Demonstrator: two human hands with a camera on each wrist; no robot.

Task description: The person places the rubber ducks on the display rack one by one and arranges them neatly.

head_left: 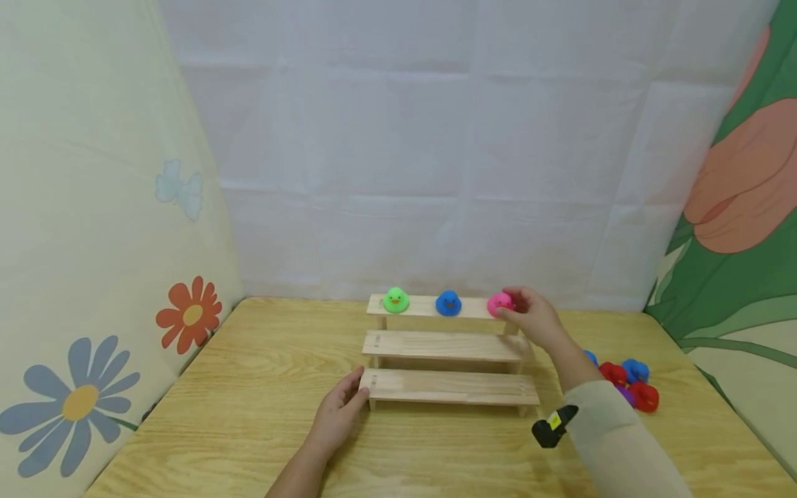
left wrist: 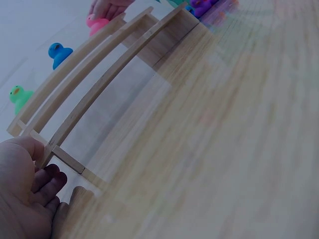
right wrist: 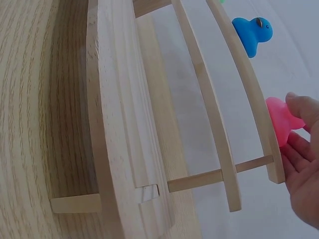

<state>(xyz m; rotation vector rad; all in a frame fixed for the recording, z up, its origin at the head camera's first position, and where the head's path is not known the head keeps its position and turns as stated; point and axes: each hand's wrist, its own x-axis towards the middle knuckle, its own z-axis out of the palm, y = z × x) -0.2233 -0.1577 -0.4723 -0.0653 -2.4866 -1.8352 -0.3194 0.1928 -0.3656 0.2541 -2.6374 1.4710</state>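
Observation:
A wooden three-step rack (head_left: 445,347) stands on the table. My right hand (head_left: 534,319) holds a pink rubber duck (head_left: 500,303) at the right end of the top step, with thumb and fingers around it in the right wrist view. Along the same step sit a blue rubber duck (head_left: 448,303) in the middle and a green rubber duck (head_left: 396,300) at the left. At the rack's lower left corner, my left hand (head_left: 337,413) grips the end of the bottom step (left wrist: 94,94), thumb above and fingers below. The middle and bottom steps bear no ducks.
Several red, blue and purple ducks (head_left: 645,397) lie grouped on the table right of the rack, partly behind my right forearm. A white cloth (head_left: 429,173) hangs behind the table (head_left: 274,360). Flower-printed cloths (head_left: 106,207) flank both sides.

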